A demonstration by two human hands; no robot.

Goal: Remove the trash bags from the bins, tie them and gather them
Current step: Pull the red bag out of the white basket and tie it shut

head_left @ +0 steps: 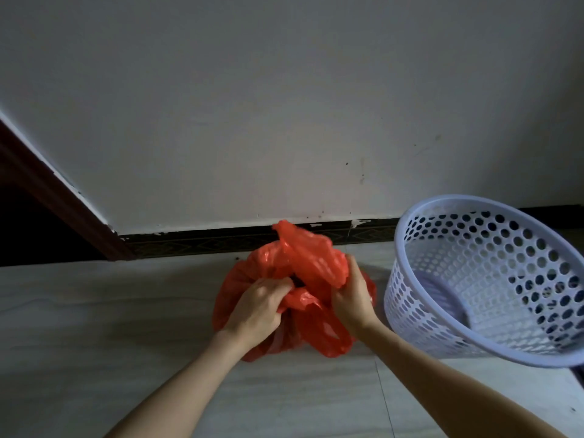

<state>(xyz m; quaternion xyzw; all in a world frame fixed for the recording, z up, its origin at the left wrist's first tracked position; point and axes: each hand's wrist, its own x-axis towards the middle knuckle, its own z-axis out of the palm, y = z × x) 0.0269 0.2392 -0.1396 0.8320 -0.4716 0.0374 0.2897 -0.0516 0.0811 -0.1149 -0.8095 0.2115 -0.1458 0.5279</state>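
A filled red plastic trash bag (pixel 313 263) sits on the pale tiled floor close to the wall. My left hand (pixel 256 308) grips a twisted strip of the bag's top at its left side. My right hand (pixel 352 295) holds the other bunched handle on the right, its fingers wrapped in the plastic. One loose handle loop hangs down the front of the bag between my wrists. A white perforated plastic bin (pixel 486 279) stands to the right of the bag, tilted toward me, with no bag inside.
A white wall with a dark patterned skirting board (pixel 252 240) runs behind the bag. A dark red door frame (pixel 63 197) slants at the left, with a dark opening beyond it. Pale floor tiles (pixel 126 327) stretch to the left and front.
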